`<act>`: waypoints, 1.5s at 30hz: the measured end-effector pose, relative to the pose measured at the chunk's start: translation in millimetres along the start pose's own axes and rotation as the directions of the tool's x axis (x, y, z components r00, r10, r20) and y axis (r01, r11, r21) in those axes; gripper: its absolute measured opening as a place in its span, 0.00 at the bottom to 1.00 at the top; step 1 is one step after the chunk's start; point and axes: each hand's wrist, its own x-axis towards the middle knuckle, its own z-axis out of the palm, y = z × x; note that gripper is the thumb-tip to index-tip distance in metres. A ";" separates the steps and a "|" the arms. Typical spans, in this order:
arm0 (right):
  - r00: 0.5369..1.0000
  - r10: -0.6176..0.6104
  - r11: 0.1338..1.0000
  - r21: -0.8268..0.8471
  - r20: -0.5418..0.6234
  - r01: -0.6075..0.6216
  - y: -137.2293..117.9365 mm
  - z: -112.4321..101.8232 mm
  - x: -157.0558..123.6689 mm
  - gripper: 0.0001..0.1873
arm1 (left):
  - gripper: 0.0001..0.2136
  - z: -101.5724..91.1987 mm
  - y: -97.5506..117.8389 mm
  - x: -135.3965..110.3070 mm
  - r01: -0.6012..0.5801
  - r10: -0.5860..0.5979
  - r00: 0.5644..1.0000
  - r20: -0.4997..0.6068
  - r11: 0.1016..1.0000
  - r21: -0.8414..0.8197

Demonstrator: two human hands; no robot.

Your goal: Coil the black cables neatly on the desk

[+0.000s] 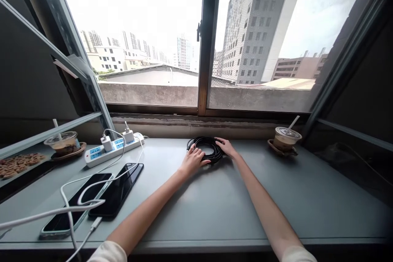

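Note:
A coil of black cable (205, 144) lies on the grey table (215, 204) near the window sill. My left hand (193, 159) rests on the coil's near left side, fingers spread flat over the cable. On the coil's right side sits my right hand (226, 146), its fingers stretched across the loops. Both arms reach straight out from the near edge. Neither hand has the coil lifted.
A white power strip (113, 147) with two chargers and white leads lies at the left. Two dark phones (118, 188) lie front left. Iced drinks stand on saucers at left (64, 143) and right (285, 138). A tray of biscuits (18, 164) is far left.

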 end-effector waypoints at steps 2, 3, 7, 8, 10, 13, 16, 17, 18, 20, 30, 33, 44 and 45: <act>1.000 -0.014 1.000 -0.026 -0.007 0.013 -1.5 2.2 0.1 0.16 | 0.17 2.1 -6.0 -2.4 0.013 -0.013 1.000 -0.022 1.000 -0.003; 1.000 -0.019 0.999 -0.043 -0.013 0.018 -2.1 3.9 0.4 0.16 | 0.16 3.2 -7.8 -3.6 0.020 -0.020 0.999 -0.032 1.000 -0.004; 0.999 -0.023 0.992 -0.127 -0.042 0.018 -3.6 12.3 3.3 0.16 | 0.14 8.9 -9.4 -8.2 0.049 -0.050 0.994 -0.100 0.999 -0.018; 0.999 -0.024 0.989 -0.148 -0.045 0.017 -3.9 13.1 4.2 0.16 | 0.13 10.7 -8.8 -9.2 0.058 -0.060 0.991 -0.117 0.998 -0.018; 0.999 -0.032 0.982 -0.185 -0.028 0.026 -4.4 11.4 5.7 0.16 | 0.12 14.5 -6.8 -11.1 0.089 -0.090 0.985 -0.144 0.996 -0.013; 1.000 -0.012 0.971 -0.238 0.014 0.015 -3.2 0.8 4.0 0.20 | 0.12 18.6 -2.5 -14.6 0.165 -0.165 0.975 -0.149 0.986 -0.010; 0.999 0.046 0.949 -0.314 0.011 -0.040 3.2 -12.2 -5.0 0.24 | 0.12 16.6 3.3 -18.2 0.210 -0.216 0.969 -0.124 0.976 -0.056; 0.998 0.062 0.933 -0.354 -0.011 -0.062 6.0 -15.4 -9.1 0.25 | 0.12 14.0 5.3 -18.9 0.204 -0.213 0.969 -0.124 0.976 -0.082; 0.997 0.073 0.913 -0.400 -0.037 -0.082 8.8 -17.8 -13.3 0.23 | 0.12 10.5 7.1 -19.1 0.186 -0.199 0.971 -0.131 0.977 -0.106; 0.992 0.081 0.863 -0.492 -0.095 -0.118 12.4 -19.8 -20.7 0.18 | 0.12 1.5 8.5 -18.2 0.129 -0.148 0.975 -0.165 0.984 -0.121; 0.989 0.098 0.670 -0.727 -0.112 -0.149 2.8 -11.6 -31.3 0.14 | 0.14 -15.5 -60.1 -22.6 0.595 -0.625 0.770 -0.131 0.776 -0.207; 0.988 0.112 0.658 -0.737 -0.107 -0.154 1.4 -11.8 -34.4 0.14 | 0.13 -6.1 -78.2 -30.5 0.681 -0.705 0.706 -0.067 0.701 -0.212; 0.971 0.153 0.614 -0.752 -0.185 -0.240 -9.1 -6.7 -44.1 0.14 | 0.14 -4.6 -67.0 -32.0 0.697 -0.697 0.716 0.038 0.710 -0.105; 0.971 0.154 0.613 -0.752 -0.183 -0.240 -9.4 -6.9 -44.4 0.14 | 0.15 -5.4 -66.5 -32.2 0.694 -0.693 0.719 0.050 0.713 -0.096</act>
